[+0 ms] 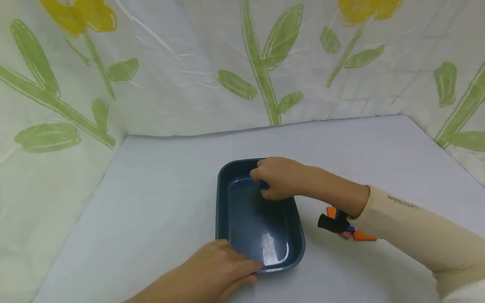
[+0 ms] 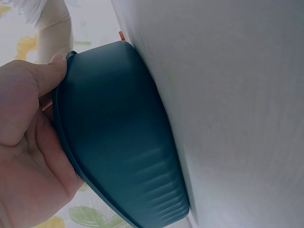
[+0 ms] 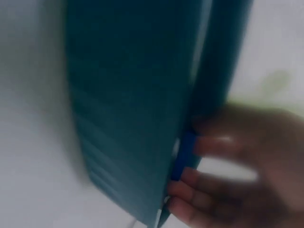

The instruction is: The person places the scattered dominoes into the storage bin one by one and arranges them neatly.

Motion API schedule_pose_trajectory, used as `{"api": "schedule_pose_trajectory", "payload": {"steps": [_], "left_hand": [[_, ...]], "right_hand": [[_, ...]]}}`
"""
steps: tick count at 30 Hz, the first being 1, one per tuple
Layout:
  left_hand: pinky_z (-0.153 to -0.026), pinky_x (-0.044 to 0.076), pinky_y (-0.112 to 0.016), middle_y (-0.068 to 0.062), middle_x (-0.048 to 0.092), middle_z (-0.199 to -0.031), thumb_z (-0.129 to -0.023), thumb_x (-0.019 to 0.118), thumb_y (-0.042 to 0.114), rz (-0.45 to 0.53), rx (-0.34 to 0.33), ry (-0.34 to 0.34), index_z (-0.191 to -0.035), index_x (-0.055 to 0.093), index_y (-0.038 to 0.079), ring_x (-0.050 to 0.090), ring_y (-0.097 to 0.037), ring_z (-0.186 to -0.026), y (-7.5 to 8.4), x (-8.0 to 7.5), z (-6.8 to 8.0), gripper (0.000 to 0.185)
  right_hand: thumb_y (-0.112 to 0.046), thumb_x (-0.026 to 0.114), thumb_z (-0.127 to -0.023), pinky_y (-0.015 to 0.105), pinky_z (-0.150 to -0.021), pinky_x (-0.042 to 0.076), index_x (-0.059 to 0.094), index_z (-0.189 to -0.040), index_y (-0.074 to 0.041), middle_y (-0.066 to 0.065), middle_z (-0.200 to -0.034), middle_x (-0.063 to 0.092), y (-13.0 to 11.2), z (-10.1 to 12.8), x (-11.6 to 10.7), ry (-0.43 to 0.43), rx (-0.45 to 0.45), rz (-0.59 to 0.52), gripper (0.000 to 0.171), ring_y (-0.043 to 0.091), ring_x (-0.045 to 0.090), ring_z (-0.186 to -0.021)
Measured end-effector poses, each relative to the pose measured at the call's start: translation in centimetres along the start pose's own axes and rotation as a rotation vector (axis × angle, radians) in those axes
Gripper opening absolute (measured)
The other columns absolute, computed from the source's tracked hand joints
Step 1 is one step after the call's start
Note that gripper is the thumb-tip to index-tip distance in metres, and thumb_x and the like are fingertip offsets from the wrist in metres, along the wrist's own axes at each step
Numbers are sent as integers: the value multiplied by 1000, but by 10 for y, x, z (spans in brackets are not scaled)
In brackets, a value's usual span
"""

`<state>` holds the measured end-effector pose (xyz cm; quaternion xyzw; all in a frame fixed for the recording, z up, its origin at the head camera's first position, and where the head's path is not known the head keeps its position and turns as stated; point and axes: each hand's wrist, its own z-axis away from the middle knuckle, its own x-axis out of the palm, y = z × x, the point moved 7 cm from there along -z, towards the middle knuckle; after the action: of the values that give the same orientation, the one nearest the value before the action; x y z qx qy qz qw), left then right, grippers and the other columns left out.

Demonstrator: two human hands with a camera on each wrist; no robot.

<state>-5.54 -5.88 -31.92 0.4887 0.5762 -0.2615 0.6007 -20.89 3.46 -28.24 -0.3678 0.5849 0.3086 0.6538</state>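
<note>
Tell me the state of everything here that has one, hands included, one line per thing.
Dark teal tray: upright on the white table, visible floor bare.
Blue piece: held, mostly hidden by fingers.
Left hand: holding the tray's near-left rim.
Right hand: pinching the blue piece at the tray's far end.
Orange pieces: lying on the table, partly hidden.
Beige sleeve: on the right forearm, ending short of the wrist.
Painted backdrop: creased.

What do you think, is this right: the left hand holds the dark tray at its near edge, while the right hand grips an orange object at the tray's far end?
Only the colour is wrong: the head view shows the right hand gripping a blue object, not orange. The left hand does hold the dark tray at its near edge.
</note>
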Motion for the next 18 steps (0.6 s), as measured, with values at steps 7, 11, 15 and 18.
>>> {"api": "schedule_pose_trajectory", "payload": {"steps": [7, 11, 15, 18], "left_hand": [[-73, 40, -14, 15, 71, -89, -104, 56, 28, 22, 0, 0, -120, 69, 18, 59, 8, -74, 0, 1, 0, 23], [-73, 39, -13, 14, 72, -88, -104, 56, 29, 17, 3, -9, -119, 69, 18, 59, 8, -73, 0, 1, -1, 23], [-72, 35, -10, 14, 71, -87, -104, 56, 30, 15, 5, 0, -117, 69, 18, 57, 8, -70, 0, 0, 0, 22], [-71, 33, -9, 14, 71, -86, -104, 57, 30, 10, 12, 18, -115, 70, 18, 56, 8, -69, 1, -1, 0, 21]], "right_hand": [[-8, 74, -84, 33, -70, 49, 69, -94, -6, 2, -85, 60, -5, -23, 0, -38, -14, 12, 11, 17, 54, -76], [-7, 72, -85, 33, -73, 49, 68, -97, -5, 3, -87, 62, -7, -32, 5, -62, -17, 18, 13, 17, 56, -79], [-7, 72, -86, 32, -72, 49, 68, -97, -5, 2, -85, 62, -7, -37, 10, -98, 0, 30, 12, 17, 55, -77], [-8, 72, -87, 32, -70, 48, 68, -96, -5, 0, -84, 62, -6, -39, 12, -135, 22, 40, 11, 16, 54, -75]]}}
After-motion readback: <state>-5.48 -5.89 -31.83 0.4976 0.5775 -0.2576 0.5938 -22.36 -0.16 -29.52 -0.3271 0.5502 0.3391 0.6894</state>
